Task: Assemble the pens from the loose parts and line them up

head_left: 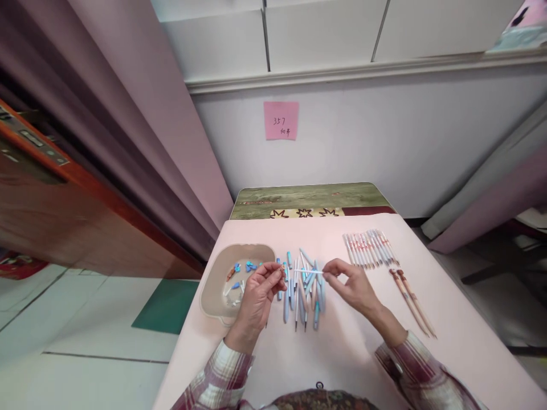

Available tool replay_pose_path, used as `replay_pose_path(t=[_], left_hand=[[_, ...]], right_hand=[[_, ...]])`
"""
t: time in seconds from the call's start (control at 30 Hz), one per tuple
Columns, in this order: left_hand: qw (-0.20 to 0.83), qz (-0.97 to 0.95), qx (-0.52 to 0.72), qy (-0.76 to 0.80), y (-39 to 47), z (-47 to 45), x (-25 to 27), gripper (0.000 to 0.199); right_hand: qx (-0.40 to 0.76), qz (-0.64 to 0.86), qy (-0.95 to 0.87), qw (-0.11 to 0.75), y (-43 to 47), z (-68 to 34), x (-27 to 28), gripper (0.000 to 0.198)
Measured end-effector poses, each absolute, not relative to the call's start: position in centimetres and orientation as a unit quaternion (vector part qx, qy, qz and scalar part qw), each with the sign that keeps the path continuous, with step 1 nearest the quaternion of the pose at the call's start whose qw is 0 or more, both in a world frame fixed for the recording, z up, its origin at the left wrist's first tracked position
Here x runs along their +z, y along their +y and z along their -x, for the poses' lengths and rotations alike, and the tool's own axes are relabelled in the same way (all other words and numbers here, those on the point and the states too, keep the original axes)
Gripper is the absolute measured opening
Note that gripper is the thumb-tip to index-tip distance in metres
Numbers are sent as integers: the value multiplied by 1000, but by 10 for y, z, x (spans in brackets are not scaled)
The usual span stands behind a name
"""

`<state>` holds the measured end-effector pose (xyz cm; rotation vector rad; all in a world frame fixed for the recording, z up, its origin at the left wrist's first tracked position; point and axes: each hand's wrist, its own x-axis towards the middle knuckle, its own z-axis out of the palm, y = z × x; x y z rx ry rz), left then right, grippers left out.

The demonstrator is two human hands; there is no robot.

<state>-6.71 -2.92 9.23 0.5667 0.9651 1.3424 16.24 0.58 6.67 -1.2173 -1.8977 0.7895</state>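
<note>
both hands pinch thin white refill point(308, 272) between them: left hand point(258, 296) grip one end, right hand point(352, 285) other, above pen pile point(301, 293).

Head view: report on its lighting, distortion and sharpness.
Head view: soft, even light with faint shadows under the hands; wide-angle bending curves the curtain and wall rail near the edges; the pink note is readable, but the small parts in the tray and the thin refill between both hands' fingers look slightly soft.
</note>
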Motion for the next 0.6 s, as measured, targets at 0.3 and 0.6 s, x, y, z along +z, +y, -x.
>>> replay_pose_path(t=[0.3, 0.6], left_hand=[[651, -269, 566, 428, -27, 53, 100, 21], [654, -296, 534, 447, -30, 49, 97, 22]], right_hand=[[325, 516, -644, 461, -20, -169, 99, 17], [302, 481, -710, 417, -23, -166, 95, 17]])
